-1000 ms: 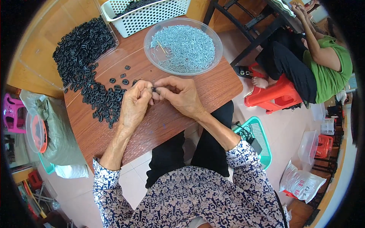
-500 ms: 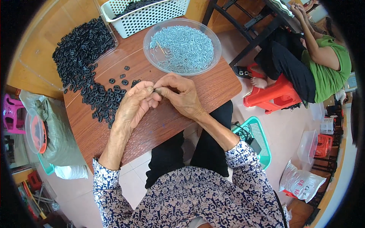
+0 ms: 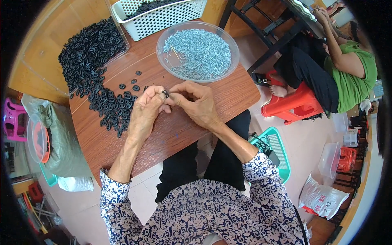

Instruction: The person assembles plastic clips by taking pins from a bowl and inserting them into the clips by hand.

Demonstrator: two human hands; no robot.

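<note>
My left hand (image 3: 145,112) pinches a small black ring part (image 3: 165,94) at its fingertips, above the round wooden table (image 3: 171,134). My right hand (image 3: 198,104) meets it from the right, fingertips closed on the same part; whether it also holds a small metal piece is too small to tell. A heap of black ring parts (image 3: 96,61) spreads across the table's left side, close to my left hand. A clear round bowl (image 3: 171,67) full of small silvery-blue metal pieces (image 3: 202,53) stands just beyond both hands.
A white perforated basket (image 3: 167,16) holding black parts stands at the table's far edge. Another person in a green top (image 3: 351,69) sits on a red stool (image 3: 296,108) at the right. A teal basket (image 3: 277,151), sacks and bins lie on the floor.
Both hands stay joined over the table, shifting only slightly while the fingers work the black part. Nothing else has moved.
</note>
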